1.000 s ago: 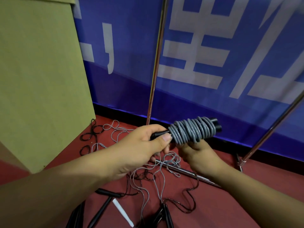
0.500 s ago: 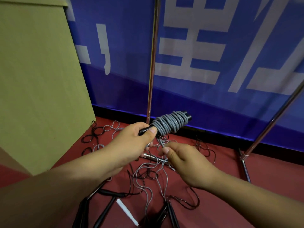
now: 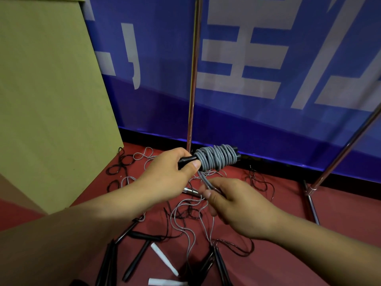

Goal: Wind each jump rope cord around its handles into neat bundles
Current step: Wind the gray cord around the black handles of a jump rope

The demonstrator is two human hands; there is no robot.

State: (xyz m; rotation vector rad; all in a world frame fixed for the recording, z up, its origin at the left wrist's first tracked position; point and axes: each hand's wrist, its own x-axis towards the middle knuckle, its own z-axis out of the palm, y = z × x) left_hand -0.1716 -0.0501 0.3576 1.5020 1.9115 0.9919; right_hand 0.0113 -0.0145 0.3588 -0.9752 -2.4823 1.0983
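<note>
— Grey cord (image 3: 206, 182) runs between your two hands. Your right hand (image 3: 237, 205) has its fingers curled around the loose end, and the thumb presses it near the fingertips (image 3: 207, 195).

— And my left hand?

— Your left hand (image 3: 169, 172) is closed around the black handles (image 3: 185, 160); the thumb lies on top, just touching the first coil. The wound bundle (image 3: 216, 156) sticks out to the right of your fingers, lifted above the floor, with the black handle ends showing at its far side.

— Where is the free cord exactly?

— It leaves the bundle's underside, beside your left thumb, and goes down into your right fingers. Below your hands, more ropes (image 3: 185, 213) lie tangled on the red floor (image 3: 340, 223), with loose black handles (image 3: 137, 256) nearer to you. Behind stands a blue banner (image 3: 268, 120), and a cardboard box (image 3: 51, 100) is at the left.
</note>
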